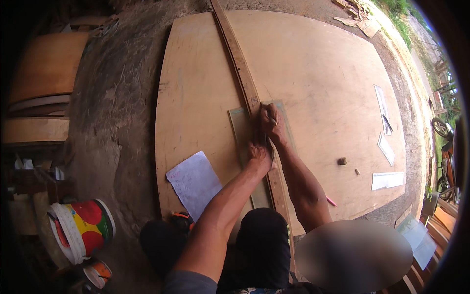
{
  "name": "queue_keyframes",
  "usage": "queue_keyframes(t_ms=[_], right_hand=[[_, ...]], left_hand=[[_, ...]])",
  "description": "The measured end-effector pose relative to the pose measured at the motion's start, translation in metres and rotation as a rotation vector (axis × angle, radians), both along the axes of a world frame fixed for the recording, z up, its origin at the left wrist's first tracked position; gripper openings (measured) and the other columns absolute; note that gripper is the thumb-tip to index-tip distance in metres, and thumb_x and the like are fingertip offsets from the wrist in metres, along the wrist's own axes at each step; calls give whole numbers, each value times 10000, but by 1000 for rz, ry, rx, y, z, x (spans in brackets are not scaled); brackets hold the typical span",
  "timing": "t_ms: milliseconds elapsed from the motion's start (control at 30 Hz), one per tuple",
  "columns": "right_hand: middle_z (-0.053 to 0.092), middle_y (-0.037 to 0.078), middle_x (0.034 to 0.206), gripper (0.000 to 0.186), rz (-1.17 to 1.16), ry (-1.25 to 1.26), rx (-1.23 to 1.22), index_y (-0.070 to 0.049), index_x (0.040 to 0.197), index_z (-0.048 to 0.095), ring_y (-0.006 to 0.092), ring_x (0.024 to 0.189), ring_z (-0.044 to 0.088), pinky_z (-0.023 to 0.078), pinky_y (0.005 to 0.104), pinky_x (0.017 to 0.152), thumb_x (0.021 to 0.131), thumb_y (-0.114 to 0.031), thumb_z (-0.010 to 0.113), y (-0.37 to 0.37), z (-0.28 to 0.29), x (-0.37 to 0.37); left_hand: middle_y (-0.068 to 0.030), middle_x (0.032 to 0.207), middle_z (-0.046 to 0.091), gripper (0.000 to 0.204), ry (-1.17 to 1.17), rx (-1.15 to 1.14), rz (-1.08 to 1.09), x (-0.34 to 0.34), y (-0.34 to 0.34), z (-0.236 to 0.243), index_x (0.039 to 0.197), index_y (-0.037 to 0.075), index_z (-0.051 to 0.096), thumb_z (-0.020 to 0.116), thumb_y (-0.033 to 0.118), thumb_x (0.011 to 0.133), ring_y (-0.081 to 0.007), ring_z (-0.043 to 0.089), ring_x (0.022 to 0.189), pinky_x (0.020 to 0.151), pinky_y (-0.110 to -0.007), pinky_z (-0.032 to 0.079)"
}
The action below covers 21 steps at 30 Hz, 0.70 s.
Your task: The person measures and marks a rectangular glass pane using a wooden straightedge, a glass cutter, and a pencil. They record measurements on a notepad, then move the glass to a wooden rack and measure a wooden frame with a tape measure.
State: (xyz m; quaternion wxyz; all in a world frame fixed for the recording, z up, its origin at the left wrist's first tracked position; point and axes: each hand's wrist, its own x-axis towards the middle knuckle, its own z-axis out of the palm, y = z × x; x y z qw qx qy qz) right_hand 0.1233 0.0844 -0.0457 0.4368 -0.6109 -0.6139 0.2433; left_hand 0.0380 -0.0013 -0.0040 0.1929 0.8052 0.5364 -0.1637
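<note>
A long wooden batten (238, 68) runs from the far edge of a plywood sheet (323, 63) toward my legs. Beneath it lies a narrow glass pane (241, 128) with greenish edges. My left hand (260, 152) presses down on the batten and grips it, its fingers partly hidden. Just beyond, my right hand (272, 121) is closed low over the glass at the batten's right side. A small slim tool seems to be pinched in it, too dark to name.
Left of my arms are a written paper sheet (195, 181) and an orange-black tape measure (182, 221). On the right lie a small brown block (342, 161), a pink pencil (331, 201) and glass offcuts (387, 181). A colourful bucket (88, 228) stands at left. A blurred oval covers the lower right.
</note>
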Motion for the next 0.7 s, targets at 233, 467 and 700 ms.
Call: queue_keyframes(t_ms=[233, 467, 700], right_hand=[[686, 219, 883, 212, -1, -135, -169, -53, 1011, 666, 367, 845, 684, 526, 428, 726, 922, -224, 579, 20, 6, 8], [696, 230, 933, 213, 21, -115, -182, -62, 981, 628, 423, 931, 667, 528, 479, 776, 912, -259, 586, 14, 11, 10], [689, 229, 924, 209, 62, -110, -199, -75, 993, 635, 419, 914, 667, 523, 468, 758, 905, -261, 598, 16, 9, 13]], left_hand=[[-249, 1639, 56, 1452, 19, 40, 31, 2, -1, 6, 1542, -104, 36, 817, 687, 607, -396, 76, 1517, 1204, -476, 201], [-271, 1626, 83, 1445, 5, 22, 44, 3, 0, 3, 1540, -103, 72, 824, 688, 594, -405, 101, 1509, 1208, -480, 209], [-272, 1625, 86, 1433, 16, 7, 40, 4, 0, 2, 1544, -93, 88, 850, 653, 587, -408, 110, 1507, 1193, -495, 239]])
